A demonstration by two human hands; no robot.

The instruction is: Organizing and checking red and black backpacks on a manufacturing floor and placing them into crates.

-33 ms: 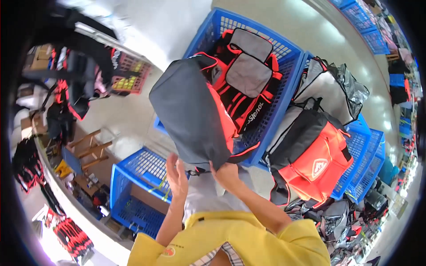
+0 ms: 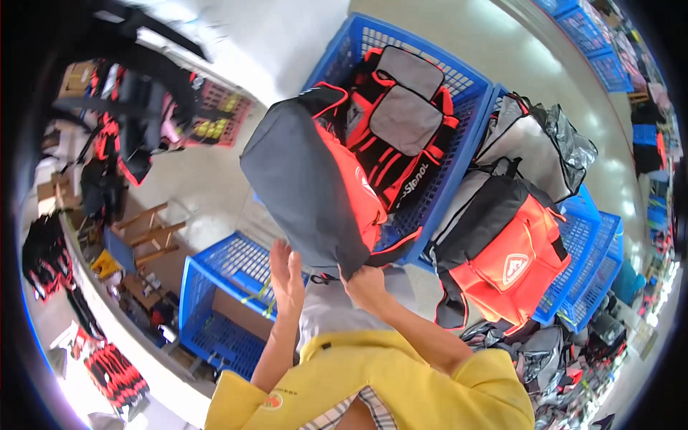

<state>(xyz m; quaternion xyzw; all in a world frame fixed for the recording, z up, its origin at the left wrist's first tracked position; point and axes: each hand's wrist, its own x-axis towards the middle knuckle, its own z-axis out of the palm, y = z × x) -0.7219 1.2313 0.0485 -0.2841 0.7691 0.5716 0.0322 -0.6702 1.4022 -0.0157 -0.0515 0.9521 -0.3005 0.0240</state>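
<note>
A large dark grey and red bag (image 2: pixel 301 172) stands upright in front of me, its grey side toward me and its red panel facing right. My right hand (image 2: pixel 365 287) is closed on the bag's near lower corner. Beside the bag's lower left edge, my left hand (image 2: pixel 287 278) is held up with its fingers stretched out and holds nothing. Whether its fingertips touch the fabric I cannot tell. Behind the bag, a blue plastic crate (image 2: pixel 459 143) holds red and black bags with grey mesh panels (image 2: pixel 406 120).
To the right lies a red and black backpack (image 2: pixel 502 251), with a silver-lined bag (image 2: pixel 530 140) behind it. Blue crates (image 2: pixel 591 287) stand beyond them. A second blue crate (image 2: pixel 215 337) is at lower left, near a wooden stool (image 2: pixel 150 233). Piled bags (image 2: pixel 545 358) cover the lower right.
The bag has turned slightly, so more of its red panel shows. My left hand has risen a little beside it. My right hand keeps its hold.
</note>
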